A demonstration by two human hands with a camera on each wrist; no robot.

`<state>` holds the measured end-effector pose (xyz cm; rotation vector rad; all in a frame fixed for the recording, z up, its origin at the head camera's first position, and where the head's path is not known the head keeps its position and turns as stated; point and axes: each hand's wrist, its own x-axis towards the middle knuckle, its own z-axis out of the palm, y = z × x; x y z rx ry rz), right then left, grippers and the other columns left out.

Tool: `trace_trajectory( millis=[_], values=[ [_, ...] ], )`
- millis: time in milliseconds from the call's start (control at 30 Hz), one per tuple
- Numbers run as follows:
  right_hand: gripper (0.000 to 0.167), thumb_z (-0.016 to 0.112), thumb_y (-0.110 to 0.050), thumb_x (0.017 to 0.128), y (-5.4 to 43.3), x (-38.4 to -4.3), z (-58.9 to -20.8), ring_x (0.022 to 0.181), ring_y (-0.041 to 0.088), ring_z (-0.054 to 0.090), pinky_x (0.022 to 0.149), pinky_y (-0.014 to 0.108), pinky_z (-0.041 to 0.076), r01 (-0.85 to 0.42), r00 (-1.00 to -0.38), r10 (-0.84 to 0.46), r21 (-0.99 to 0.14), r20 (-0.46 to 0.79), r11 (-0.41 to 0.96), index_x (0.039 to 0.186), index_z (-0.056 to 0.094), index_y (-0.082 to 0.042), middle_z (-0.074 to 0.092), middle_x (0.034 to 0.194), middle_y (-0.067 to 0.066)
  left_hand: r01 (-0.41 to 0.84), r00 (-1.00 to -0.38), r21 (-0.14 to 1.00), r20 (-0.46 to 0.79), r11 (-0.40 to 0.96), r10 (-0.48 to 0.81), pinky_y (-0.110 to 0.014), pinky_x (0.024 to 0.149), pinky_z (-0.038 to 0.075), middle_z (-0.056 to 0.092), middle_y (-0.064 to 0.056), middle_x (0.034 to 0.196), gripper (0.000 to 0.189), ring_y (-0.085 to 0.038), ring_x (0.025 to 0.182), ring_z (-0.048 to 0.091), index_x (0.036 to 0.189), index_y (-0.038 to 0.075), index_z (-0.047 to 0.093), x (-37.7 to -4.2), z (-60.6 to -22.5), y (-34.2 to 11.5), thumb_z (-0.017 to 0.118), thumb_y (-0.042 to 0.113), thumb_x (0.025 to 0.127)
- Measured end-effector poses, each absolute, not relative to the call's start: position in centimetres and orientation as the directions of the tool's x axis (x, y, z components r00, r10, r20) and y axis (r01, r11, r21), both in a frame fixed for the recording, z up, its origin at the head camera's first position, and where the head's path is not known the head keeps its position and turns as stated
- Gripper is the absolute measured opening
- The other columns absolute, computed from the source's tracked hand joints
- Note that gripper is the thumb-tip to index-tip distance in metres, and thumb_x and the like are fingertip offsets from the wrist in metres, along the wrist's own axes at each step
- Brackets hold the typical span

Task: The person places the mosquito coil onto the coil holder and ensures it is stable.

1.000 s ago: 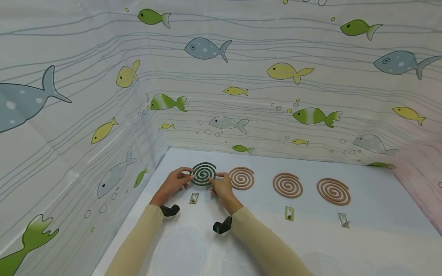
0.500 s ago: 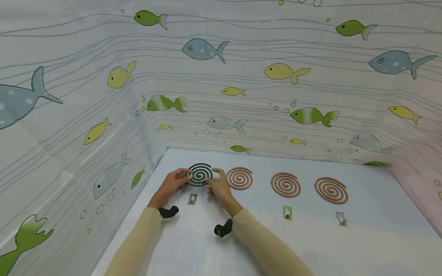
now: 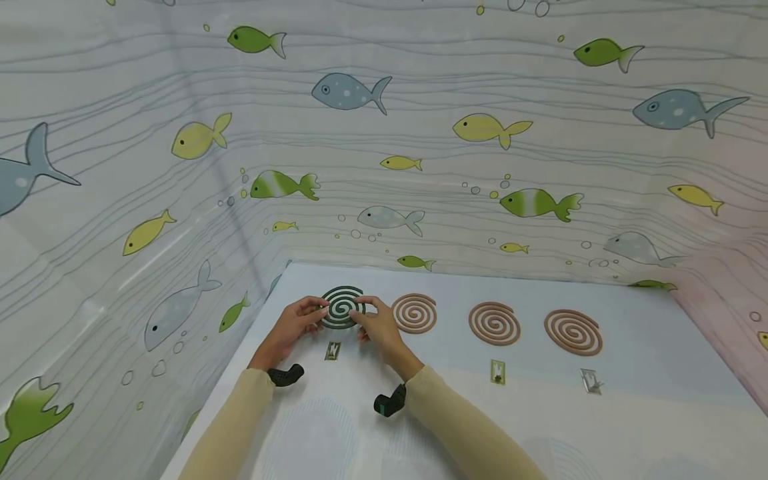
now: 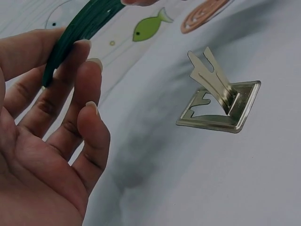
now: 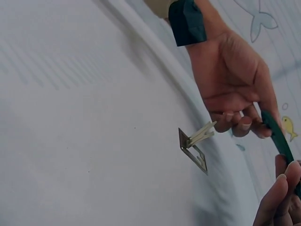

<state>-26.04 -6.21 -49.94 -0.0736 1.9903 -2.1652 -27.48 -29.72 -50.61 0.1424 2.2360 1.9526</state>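
A dark green mosquito coil (image 3: 342, 308) is held up by both hands above the white table (image 3: 456, 427). My left hand (image 3: 292, 327) pinches its left edge between thumb and fingers. At the opposite edge, my right hand (image 3: 383, 333) grips it with the thumb over the face of the spiral. The left wrist view shows the coil (image 4: 89, 21) nearly edge-on, the lower fingers curled loosely beneath. Just in front of the hands lies a metal coil stand (image 4: 242, 106), its forked prong bent upward. The right wrist view shows that stand (image 5: 184, 141) below the coil (image 5: 278, 134).
Three brown mosquito coils, a near one (image 3: 414, 313), a middle one (image 3: 495, 324) and a far one (image 3: 573, 332), lie in a row to the right. Two more metal stands, one yellowish (image 3: 498, 372) and one silvery (image 3: 591, 381), lie before them. Fish-patterned walls (image 3: 336, 147) enclose the table.
The hands and green coil have shifted slightly left and down in the head view, which has itself moved a little. The right index finger, lifted half a second ago, is back on the coil.
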Motion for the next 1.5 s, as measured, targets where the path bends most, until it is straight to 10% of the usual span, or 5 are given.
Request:
trace_trajectory(
  millis=[333, 1500],
  values=[
    [0.037, 0.069, -0.005, 0.099, -5.9, -24.2, -47.2, 0.048, 0.016, 0.051, 0.05, 0.03, 0.047, 0.097, -0.973, -0.22, -0.991, -0.076, -0.088, 0.134, 0.061, 0.002, 0.057, 0.061, 0.005, -0.063, -0.981, 0.992, -0.082, 0.11, 0.177, -0.034, 0.068, 0.052, 0.07, -0.004, 0.102, 0.04, -0.019, 0.08, 0.065, 0.125, 0.004, 0.063, -27.1, -50.6, -29.9, 0.076, 0.027, 0.096],
    [0.032, 0.074, -0.021, 0.098, -5.4, -23.8, -48.6, 0.047, 0.014, 0.051, 0.049, 0.027, 0.046, 0.027, -0.971, -0.241, -0.996, -0.006, -0.084, 0.127, 0.067, -0.012, 0.059, 0.063, 0.001, 0.005, -0.953, 0.996, -0.021, 0.086, 0.303, -0.035, 0.064, 0.047, 0.067, -0.003, 0.096, 0.033, -0.017, 0.072, 0.057, 0.129, 0.001, 0.057, -25.6, -49.9, -29.6, 0.066, 0.02, 0.103]
  ],
)
